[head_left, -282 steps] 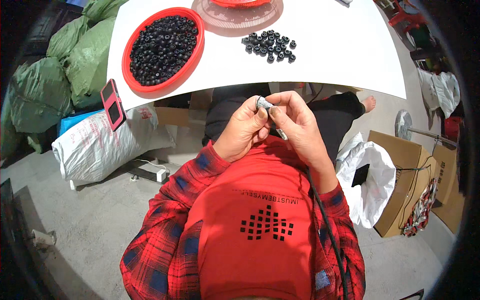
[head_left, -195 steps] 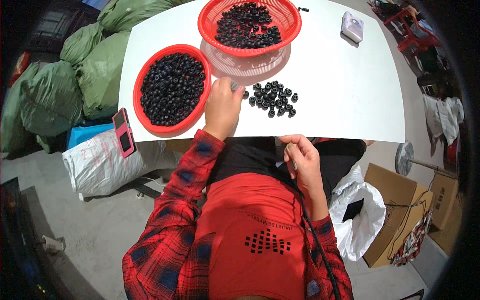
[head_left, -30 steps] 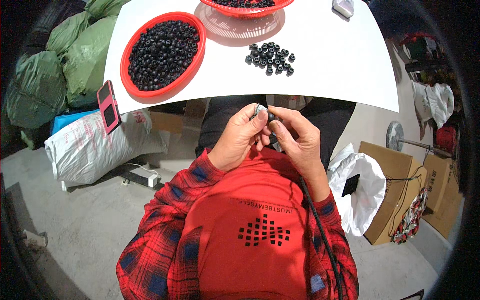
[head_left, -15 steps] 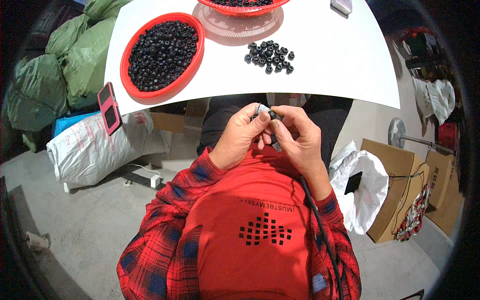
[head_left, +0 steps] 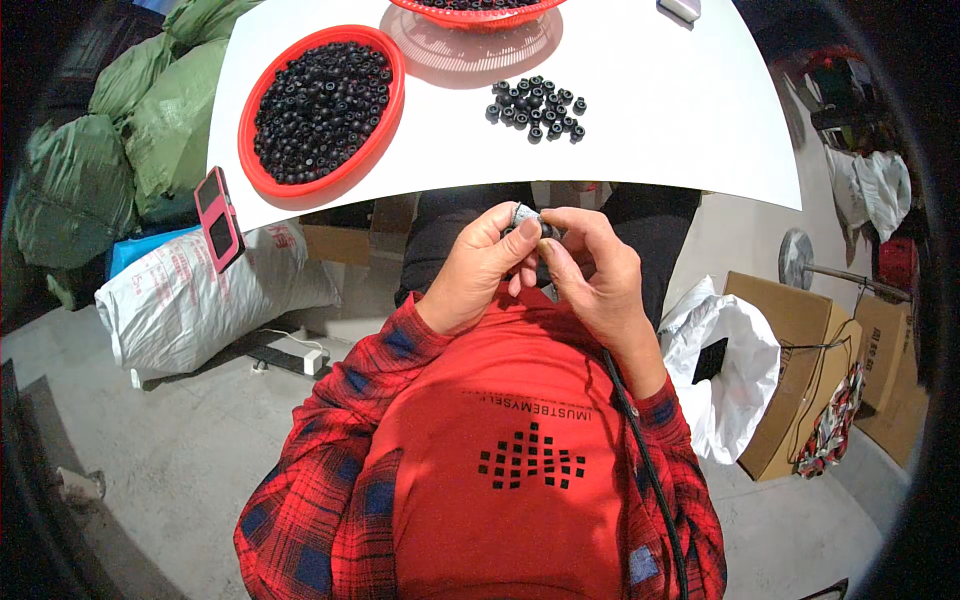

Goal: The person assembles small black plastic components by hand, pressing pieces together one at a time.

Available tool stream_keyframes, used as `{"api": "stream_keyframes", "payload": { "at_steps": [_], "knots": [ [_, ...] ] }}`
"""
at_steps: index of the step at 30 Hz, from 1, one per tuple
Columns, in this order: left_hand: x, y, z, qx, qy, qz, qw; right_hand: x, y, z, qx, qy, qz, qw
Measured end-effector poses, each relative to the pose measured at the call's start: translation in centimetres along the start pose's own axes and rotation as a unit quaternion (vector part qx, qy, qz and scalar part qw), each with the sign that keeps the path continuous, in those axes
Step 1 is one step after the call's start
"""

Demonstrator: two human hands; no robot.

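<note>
My left hand (head_left: 478, 268) and my right hand (head_left: 592, 275) meet over my lap, just below the front edge of the white table (head_left: 690, 120). Between their fingertips they pinch a small grey-and-black part (head_left: 530, 221), with the left thumb pressed on its silvery end. Ahead on the table lies a loose pile of small black ring-shaped parts (head_left: 535, 106). To the left of that pile stands a red oval basin (head_left: 322, 105) full of the same black rings.
A second red basket (head_left: 470, 10) sits at the table's far edge. A pink phone (head_left: 217, 218) hangs off the table's left corner. Green sacks (head_left: 90, 150) and a white sack (head_left: 190, 295) lie on the floor left. Cardboard boxes (head_left: 800, 350) and a white bag stand right.
Both hands stay together over my lap, fingers shifting slightly on the small part. Several seconds back my left hand reached to the pile of rings and came back.
</note>
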State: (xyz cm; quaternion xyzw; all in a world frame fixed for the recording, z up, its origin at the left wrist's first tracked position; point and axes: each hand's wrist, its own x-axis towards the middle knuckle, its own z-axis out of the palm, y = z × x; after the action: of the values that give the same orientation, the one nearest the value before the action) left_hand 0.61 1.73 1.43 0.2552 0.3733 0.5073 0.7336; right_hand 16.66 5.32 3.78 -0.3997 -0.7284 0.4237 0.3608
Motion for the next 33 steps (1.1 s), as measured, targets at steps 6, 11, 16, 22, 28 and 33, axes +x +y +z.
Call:
{"api": "stream_keyframes", "payload": {
  "at_steps": [6,11,16,22,28,33],
  "knots": [
    [-0.1,-0.3,0.0,-0.050,-0.030,-0.003,0.998,-0.3,0.1,0.0,0.036,0.003,0.012,0.999],
    [-0.1,0.0,0.0,-0.074,-0.043,-0.023,0.996,-0.1,0.2,-0.3,0.045,-0.014,-0.033,0.998],
    [-0.1,-0.5,0.1,-0.103,-0.057,-0.012,0.993,-0.2,-0.6,-0.7,0.153,-0.006,0.055,0.987],
    [-0.3,-0.5,0.1,-0.064,-0.049,-0.016,0.997,0.1,-0.3,-0.5,0.133,0.043,0.123,0.983],
    [-0.4,-0.7,0.0,-0.020,-0.063,-0.021,0.998,0.1,0.0,0.1,0.113,0.076,0.143,0.980],
    [-0.5,-0.8,0.2,-0.007,-0.051,-0.016,0.999,0.2,-0.1,0.5,0.117,0.078,0.144,0.980]
  ]
}}
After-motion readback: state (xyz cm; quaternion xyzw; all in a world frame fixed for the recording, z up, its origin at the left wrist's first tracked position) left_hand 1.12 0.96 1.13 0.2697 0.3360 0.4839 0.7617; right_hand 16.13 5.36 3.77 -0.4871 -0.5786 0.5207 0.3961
